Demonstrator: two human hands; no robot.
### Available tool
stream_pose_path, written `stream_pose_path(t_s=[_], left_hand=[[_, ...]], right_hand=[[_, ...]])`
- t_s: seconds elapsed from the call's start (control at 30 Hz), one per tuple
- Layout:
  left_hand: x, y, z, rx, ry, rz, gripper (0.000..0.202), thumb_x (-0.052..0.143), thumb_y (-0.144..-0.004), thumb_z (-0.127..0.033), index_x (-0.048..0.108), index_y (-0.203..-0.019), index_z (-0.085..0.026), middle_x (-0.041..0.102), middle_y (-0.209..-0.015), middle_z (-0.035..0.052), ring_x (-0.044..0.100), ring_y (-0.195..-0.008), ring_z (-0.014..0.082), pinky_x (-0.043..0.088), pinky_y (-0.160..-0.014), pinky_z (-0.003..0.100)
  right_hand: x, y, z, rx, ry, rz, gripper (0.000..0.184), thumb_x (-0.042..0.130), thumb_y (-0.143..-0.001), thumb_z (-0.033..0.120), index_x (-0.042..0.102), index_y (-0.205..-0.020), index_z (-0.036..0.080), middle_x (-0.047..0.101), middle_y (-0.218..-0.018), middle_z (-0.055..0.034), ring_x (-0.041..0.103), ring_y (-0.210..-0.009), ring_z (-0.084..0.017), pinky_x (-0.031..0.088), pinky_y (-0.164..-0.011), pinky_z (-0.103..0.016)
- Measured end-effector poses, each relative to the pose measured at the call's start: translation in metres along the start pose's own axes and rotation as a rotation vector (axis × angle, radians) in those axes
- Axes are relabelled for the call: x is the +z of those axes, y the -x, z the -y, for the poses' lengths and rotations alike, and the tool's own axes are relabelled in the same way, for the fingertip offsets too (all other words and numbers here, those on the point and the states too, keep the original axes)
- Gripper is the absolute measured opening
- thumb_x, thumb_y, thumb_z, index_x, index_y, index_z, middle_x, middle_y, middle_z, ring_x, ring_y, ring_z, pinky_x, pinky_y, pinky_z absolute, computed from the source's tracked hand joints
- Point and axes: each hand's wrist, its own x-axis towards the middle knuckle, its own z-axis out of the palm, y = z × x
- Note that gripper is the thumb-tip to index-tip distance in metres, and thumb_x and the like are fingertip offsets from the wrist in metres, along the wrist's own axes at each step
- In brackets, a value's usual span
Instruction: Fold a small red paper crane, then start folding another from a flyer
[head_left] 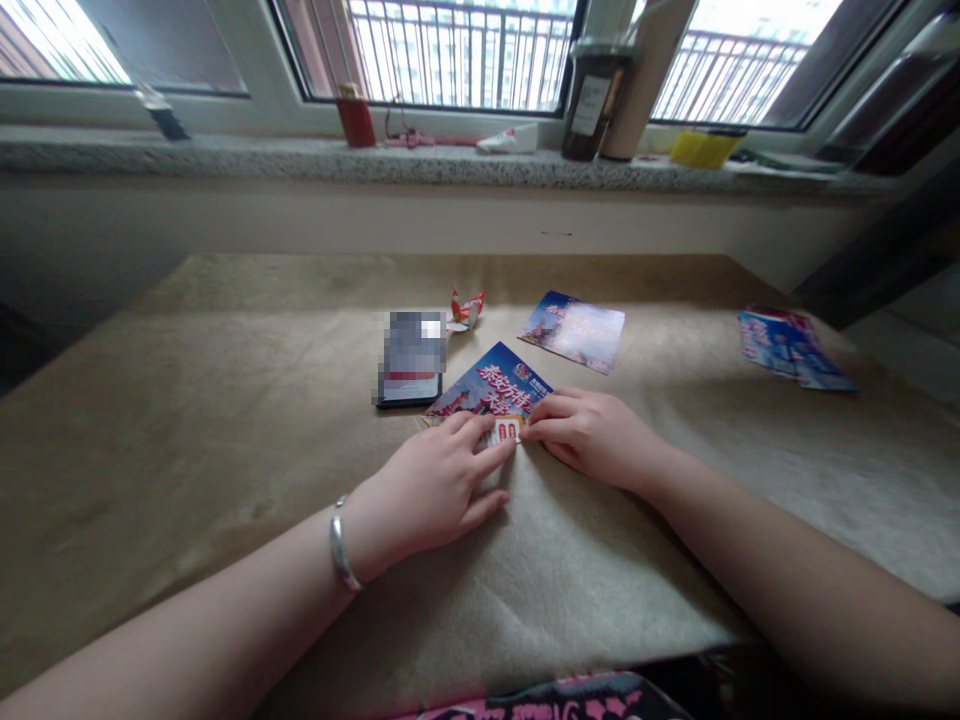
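A blue printed flyer with large pink-and-white characters lies turned cornerwise on the table in front of me. At its near side a small part shows white, orange and red print, apparently a folded-over edge. My left hand rests on the flyer's near left side, its fingers stretched out and apart. A silver bracelet is round the left wrist. My right hand pinches the flyer's near right edge between thumb and fingers. Part of the flyer is hidden beneath both hands.
Left of the flyer lies a dark phone, its screen blurred out. Behind it stands a small folded red-and-white paper piece. Another flyer lies farther back; several more are piled at right. Jars and small items line the windowsill.
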Motion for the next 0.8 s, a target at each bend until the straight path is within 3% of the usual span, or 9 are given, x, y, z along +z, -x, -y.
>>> stream_pose_path(t_s=[0.2, 0.37, 0.8], left_hand=[[0.0024, -0.0003, 0.0003, 0.002, -0.019, -0.027, 0.05, 0.047, -0.089, -0.042, 0.043, -0.132, -0.017, 0.049, -0.124, 0.0145, 0.047, -0.112, 0.0283, 0.042, -0.096, 0.044], [0.0034, -0.0001, 0.0002, 0.001, -0.023, -0.036, 0.05, 0.047, -0.089, -0.041, 0.043, -0.132, -0.017, 0.049, -0.124, 0.0144, 0.046, -0.112, 0.0284, 0.043, -0.095, 0.043], [0.0023, -0.0019, -0.0027, -0.015, -0.027, -0.038, 0.04, 0.047, -0.089, -0.035, 0.049, -0.124, -0.017, 0.051, -0.118, 0.0132, 0.047, -0.109, 0.0281, 0.045, -0.092, 0.043]], right_hand=[[0.0008, -0.0002, -0.0017, -0.069, -0.03, 0.005, 0.026, 0.047, -0.088, 0.016, 0.067, -0.102, 0.024, 0.067, -0.099, -0.0036, 0.057, -0.088, -0.016, 0.045, -0.073, -0.027], [0.001, -0.0024, -0.003, -0.135, -0.054, -0.019, 0.026, 0.043, -0.091, 0.019, 0.068, -0.098, 0.023, 0.068, -0.097, -0.0037, 0.057, -0.087, -0.016, 0.045, -0.074, -0.028], [-0.0078, -0.0042, 0.0013, -0.065, 0.066, 0.05, 0.021, 0.046, -0.092, 0.023, 0.067, -0.092, 0.022, 0.067, -0.094, -0.0035, 0.058, -0.088, -0.016, 0.043, -0.071, -0.027]])
